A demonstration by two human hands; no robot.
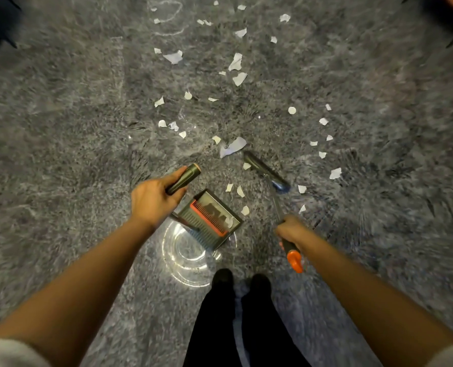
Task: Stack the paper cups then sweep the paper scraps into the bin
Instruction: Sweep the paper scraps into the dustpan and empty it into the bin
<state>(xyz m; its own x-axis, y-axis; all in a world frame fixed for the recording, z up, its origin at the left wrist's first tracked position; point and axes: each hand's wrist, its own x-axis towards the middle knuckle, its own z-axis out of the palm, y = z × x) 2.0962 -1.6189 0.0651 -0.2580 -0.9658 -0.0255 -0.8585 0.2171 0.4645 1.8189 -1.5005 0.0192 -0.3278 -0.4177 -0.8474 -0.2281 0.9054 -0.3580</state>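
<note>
Risk: thin torn paper scraps (pixel 233 147) lie scattered on the shaggy grey carpet (pixel 61 128); its pile may snag them, so the broom head (pixel 266 173) could skip or flick them aside. Left hand (pixel 154 200) grips the dustpan's dark cylindrical handle (pixel 184 178); right hand (pixel 293 230) grips the broom shaft near its orange end. Ribbed dustpan (pixel 212 215) with red comb teeth holds a few scraps over a clear round container (pixel 185 258), likely the bin. Tilting early would spill them. Cups not in view.

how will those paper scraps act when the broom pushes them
The paper scraps look thin and torn, so probably very light and floppy, apt to flutter rather than slide. The floor looks fuzzy like carpet, so they may snag ahead of the broom head.
</note>
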